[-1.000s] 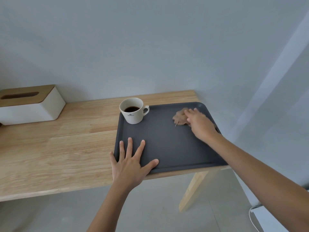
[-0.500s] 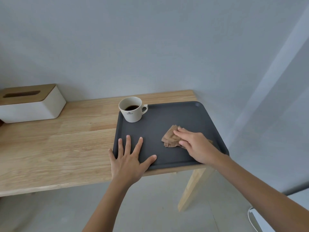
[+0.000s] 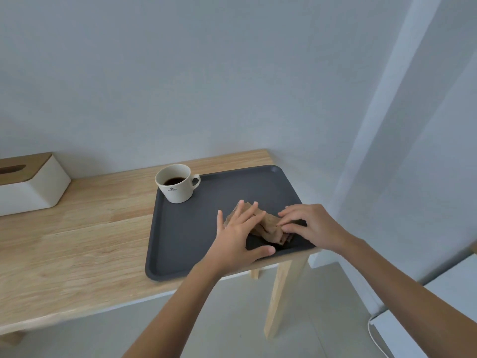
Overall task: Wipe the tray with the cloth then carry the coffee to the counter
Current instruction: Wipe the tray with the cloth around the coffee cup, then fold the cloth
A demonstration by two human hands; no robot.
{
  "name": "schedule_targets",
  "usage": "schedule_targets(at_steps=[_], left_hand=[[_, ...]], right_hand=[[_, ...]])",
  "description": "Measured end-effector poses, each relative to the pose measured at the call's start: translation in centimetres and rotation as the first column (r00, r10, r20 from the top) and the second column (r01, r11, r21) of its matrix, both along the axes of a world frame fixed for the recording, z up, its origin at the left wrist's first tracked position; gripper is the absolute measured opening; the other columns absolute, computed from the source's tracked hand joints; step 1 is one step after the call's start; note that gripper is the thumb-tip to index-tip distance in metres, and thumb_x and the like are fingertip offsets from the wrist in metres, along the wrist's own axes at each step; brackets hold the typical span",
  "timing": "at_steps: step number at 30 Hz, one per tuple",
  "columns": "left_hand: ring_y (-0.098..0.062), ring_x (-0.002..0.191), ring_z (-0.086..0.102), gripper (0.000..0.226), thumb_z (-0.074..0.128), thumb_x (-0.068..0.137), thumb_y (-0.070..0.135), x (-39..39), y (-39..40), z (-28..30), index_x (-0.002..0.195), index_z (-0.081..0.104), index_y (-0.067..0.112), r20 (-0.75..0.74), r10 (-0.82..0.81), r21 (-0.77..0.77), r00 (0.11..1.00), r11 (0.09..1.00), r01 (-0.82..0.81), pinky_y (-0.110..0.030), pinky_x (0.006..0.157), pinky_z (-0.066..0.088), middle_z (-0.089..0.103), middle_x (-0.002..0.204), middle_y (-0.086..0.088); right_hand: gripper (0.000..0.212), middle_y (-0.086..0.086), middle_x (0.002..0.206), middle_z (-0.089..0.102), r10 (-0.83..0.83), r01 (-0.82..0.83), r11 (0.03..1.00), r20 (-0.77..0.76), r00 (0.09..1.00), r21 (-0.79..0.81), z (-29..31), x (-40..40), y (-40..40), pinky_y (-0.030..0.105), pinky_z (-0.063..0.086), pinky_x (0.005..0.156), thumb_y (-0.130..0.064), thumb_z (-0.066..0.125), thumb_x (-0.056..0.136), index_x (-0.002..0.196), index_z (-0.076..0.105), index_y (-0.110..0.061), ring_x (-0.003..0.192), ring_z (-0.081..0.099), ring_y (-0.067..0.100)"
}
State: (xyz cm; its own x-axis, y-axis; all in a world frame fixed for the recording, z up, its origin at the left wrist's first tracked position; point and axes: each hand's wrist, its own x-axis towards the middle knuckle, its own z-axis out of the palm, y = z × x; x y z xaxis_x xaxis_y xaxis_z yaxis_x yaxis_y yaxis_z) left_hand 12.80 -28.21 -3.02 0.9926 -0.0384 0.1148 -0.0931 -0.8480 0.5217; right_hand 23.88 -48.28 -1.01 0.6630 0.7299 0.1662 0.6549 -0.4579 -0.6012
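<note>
A dark grey tray (image 3: pixel 185 239) lies at the right end of a wooden table (image 3: pixel 77 233). A white cup of black coffee (image 3: pixel 176 183) stands in the tray's far left corner, handle to the right. A crumpled tan cloth (image 3: pixel 271 227) lies on the tray's near right part. My left hand (image 3: pixel 238 237) rests flat, fingers spread, over the cloth's left side. My right hand (image 3: pixel 308 226) has its fingers curled, pinching the cloth's right side. Part of the cloth is hidden under both hands.
A white tissue box with a wooden lid (image 3: pixel 28 184) stands at the table's far left against the wall. The tray's near right corner reaches the table edge above a wooden leg (image 3: pixel 281 298). A white surface with a cable (image 3: pixel 387 329) sits low at the right.
My left hand has left the tray's near left part and moved right onto the cloth. My right hand drew the cloth from the far right corner toward the near right.
</note>
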Motion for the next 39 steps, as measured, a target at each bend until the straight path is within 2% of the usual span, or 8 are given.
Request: schedule_targets(at_steps=[4, 8, 11, 13, 18, 26, 34, 39], left_hand=[[-0.013, 0.149, 0.006, 0.089, 0.059, 0.069, 0.074, 1.3, -1.7, -0.3, 0.144, 0.035, 0.031, 0.028, 0.049, -0.009, 0.998, 0.999, -0.049, -0.062, 0.112, -0.016, 0.034, 0.153, 0.013], [-0.014, 0.141, 0.033, 0.057, 0.06, 0.08, 0.06, 2.7, -1.7, 0.9, 0.129, 0.056, 0.032, 0.191, 0.201, -0.18, 0.961, 0.969, -0.167, -0.059, 0.113, -0.009, 0.063, 0.126, 0.012], [-0.005, 0.119, 0.058, 0.027, 0.065, 0.086, 0.041, 3.5, -0.5, 3.0, 0.11, 0.071, 0.029, 0.211, 0.202, -0.433, 0.956, 0.897, -0.093, -0.051, 0.115, 0.02, 0.072, 0.109, 0.012], [0.0, 0.097, 0.066, 0.017, 0.066, 0.088, 0.031, 3.8, 0.2, 4.4, 0.1, 0.076, 0.023, 0.214, 0.187, -0.515, 0.959, 0.855, -0.052, -0.029, 0.095, 0.045, 0.075, 0.096, 0.012], [0.0, 0.08, 0.065, 0.016, 0.063, 0.09, 0.028, 4.9, 1.3, 6.2, 0.094, 0.076, 0.02, 0.235, 0.216, -0.483, 0.948, 0.872, -0.079, -0.016, 0.072, 0.047, 0.075, 0.085, 0.011], [-0.016, 0.079, 0.067, 0.018, 0.058, 0.093, 0.025, 5.5, 2.0, 8.7, 0.089, 0.074, 0.019, 0.327, 0.283, -0.447, 0.902, 0.887, -0.116, -0.037, 0.073, 0.051, 0.074, 0.081, 0.002], [-0.006, 0.073, 0.063, 0.019, 0.057, 0.094, 0.028, 4.6, 3.4, 11.5, 0.088, 0.073, 0.021, 0.371, 0.33, -0.451, 0.868, 0.881, -0.143, -0.023, 0.068, 0.047, 0.07, 0.075, 0.012], [-0.016, 0.061, 0.043, 0.031, 0.048, 0.097, 0.032, 2.7, 6.8, 11.8, 0.077, 0.061, 0.012, 0.367, 0.436, -0.503, 0.822, 0.836, -0.219, -0.034, 0.06, 0.035, 0.05, 0.059, -0.002]], right_hand=[[0.012, -0.01, 0.081, 0.069, -0.042, 0.04, 0.996, 0.013, 0.999, 0.082, 0.8, -0.2, 1.5, 0.016, 0.046, 0.07, -0.014, 0.058, 0.091, 0.086, 0.068, -0.02, 0.079, 0.063, 0.005], [0.015, -0.014, 0.079, 0.064, -0.068, 0.068, 0.986, -0.005, 0.998, 0.155, 2.2, 0.2, 2.7, 0.01, 0.041, 0.065, -0.013, 0.05, 0.095, 0.088, 0.062, -0.02, 0.075, 0.06, 0.001], [0.014, -0.014, 0.08, 0.065, -0.056, 0.07, 0.977, -0.073, 0.996, 0.203, 3.1, 0.4, 3.4, 0.012, 0.043, 0.066, -0.017, 0.05, 0.096, 0.091, 0.063, -0.021, 0.074, 0.06, 0.001], [0.014, -0.01, 0.085, 0.067, -0.049, 0.089, 0.964, -0.161, 0.986, 0.25, 3.1, 0.6, 3.6, 0.021, 0.048, 0.072, -0.021, 0.049, 0.097, 0.098, 0.062, -0.021, 0.078, 0.062, 0.004], [0.02, 0.001, 0.093, 0.071, 0.021, 0.075, 0.952, -0.309, 0.951, 0.295, 1.6, -0.2, 3.1, 0.043, 0.059, 0.077, -0.028, 0.051, 0.096, 0.114, 0.045, -0.025, 0.087, 0.069, 0.015], [0.031, -0.016, 0.101, 0.056, -0.028, -0.02, 0.902, 0.103, 0.994, 0.432, 0.3, -1.3, 3.7, 0.008, 0.048, 0.066, -0.036, 0.06, 0.089, 0.114, 0.043, -0.026, 0.087, 0.06, -0.001], [0.025, -0.021, 0.063, 0.046, -0.152, 0.038, 0.884, 0.209, 0.966, 0.466, 1.2, 0.5, 5.8, 0.01, 0.038, 0.051, -0.026, 0.073, 0.081, 0.072, 0.05, -0.021, 0.061, 0.054, 0.0], [0.025, 0.0, 0.068, 0.062, -0.125, -0.036, 0.834, 0.252, 0.96, 0.55, 4.7, 1.9, 7.6, 0.021, 0.041, 0.055, -0.029, 0.073, 0.081, 0.07, 0.068, -0.007, 0.06, 0.054, 0.014]])
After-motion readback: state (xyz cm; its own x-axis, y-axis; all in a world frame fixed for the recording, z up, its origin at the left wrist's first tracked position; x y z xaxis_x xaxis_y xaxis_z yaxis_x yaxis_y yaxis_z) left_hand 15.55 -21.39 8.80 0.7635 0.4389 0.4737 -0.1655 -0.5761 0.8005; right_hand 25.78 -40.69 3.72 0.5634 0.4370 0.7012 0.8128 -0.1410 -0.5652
